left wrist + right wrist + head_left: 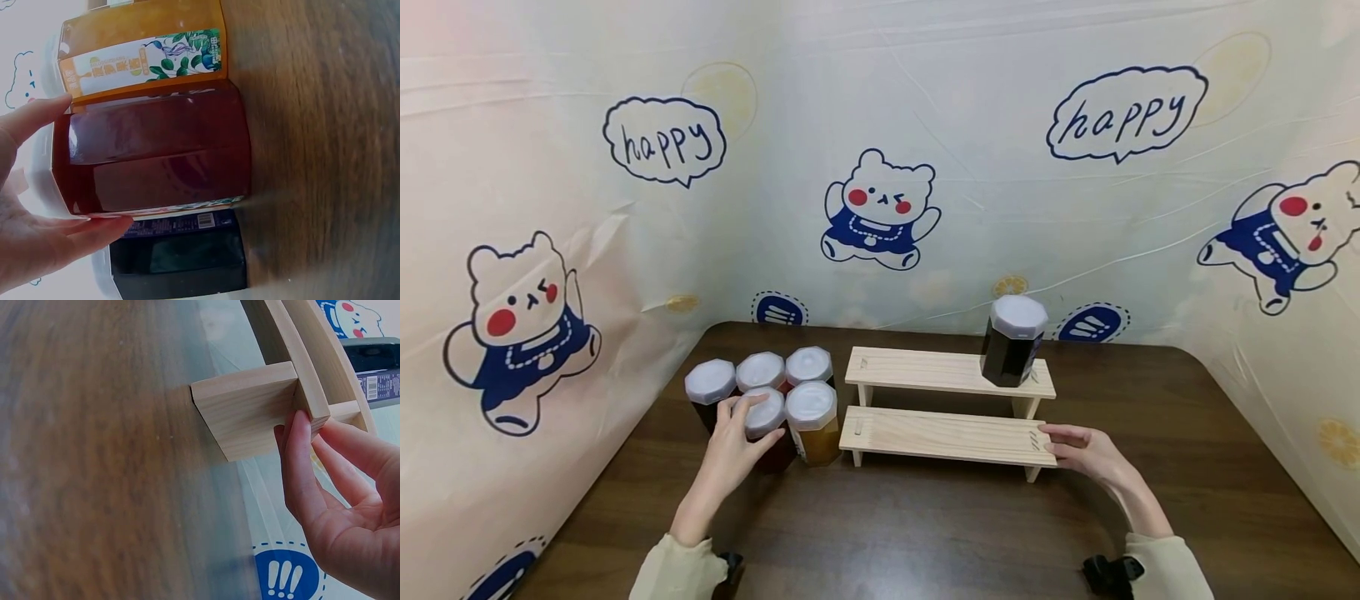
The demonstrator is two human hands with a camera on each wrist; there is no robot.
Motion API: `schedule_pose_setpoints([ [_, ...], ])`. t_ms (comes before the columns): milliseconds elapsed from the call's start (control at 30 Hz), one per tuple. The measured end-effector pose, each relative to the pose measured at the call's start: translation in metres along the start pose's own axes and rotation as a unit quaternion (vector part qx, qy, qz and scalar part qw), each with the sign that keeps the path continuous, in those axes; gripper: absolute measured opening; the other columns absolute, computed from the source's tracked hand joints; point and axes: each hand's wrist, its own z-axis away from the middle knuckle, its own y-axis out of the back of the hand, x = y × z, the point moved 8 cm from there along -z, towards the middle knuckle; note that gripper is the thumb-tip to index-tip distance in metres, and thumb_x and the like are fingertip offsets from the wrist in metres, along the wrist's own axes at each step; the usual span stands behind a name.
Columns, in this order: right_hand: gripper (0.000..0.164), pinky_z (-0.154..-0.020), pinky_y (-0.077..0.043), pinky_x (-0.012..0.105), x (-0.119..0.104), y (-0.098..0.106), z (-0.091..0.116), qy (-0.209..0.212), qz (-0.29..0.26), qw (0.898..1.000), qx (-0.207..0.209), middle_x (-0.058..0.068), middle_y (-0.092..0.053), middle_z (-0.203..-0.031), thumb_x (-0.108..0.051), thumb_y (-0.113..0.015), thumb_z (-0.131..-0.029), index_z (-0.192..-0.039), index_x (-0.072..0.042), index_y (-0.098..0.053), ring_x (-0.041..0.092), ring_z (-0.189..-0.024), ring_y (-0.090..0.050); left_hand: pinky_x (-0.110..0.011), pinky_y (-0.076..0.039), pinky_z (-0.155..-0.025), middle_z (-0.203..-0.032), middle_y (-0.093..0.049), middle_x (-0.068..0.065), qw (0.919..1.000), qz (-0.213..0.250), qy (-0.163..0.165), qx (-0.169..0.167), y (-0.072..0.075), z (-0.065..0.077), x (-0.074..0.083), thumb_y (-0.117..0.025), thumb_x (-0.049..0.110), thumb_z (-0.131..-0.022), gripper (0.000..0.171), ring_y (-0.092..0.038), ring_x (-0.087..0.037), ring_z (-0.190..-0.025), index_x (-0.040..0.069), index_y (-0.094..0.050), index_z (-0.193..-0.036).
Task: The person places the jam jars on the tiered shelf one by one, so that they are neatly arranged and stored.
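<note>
At the left of the head view my left hand [732,446] grips a dark red jar [156,150] with a white octagonal lid [763,414], thumb on one side and fingers on the other. An amber jar [815,435] with a printed label stands close beside it; a black jar [181,250] is on its other side. My right hand [1090,454] pinches the right end of the lower board [943,435] of a two-step wooden rack between thumb and fingers. On the right part of the rack's upper board [925,367] sits another dark jar [1011,346].
More white-lidded jars [762,369] stand grouped left of the rack, behind the left hand. The brown wood-grain table [910,533] carries everything. A printed cloth [880,83] with bears and lettering hangs around its back and sides.
</note>
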Motion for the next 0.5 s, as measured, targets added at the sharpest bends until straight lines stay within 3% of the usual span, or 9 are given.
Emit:
schedule_pose_setpoints([
  [500, 0.049, -0.073, -0.049, 0.028, -0.0004, -0.0011, -0.0001, 0.013, -0.013, 1.000, -0.009, 0.013, -0.057, -0.109, -0.006, -0.059, -0.083, -0.122, 0.017, -0.040, 0.008, -0.085, -0.059, -0.054, -0.042, -0.070, -0.098, -0.044, -0.024, 0.9979, -0.029, 0.023, 0.054, 0.0067, 0.0009, -0.0042, -0.077, 0.017, -0.066, 0.048, -0.050, -0.039, -0.089, 0.009, -0.058, -0.108],
])
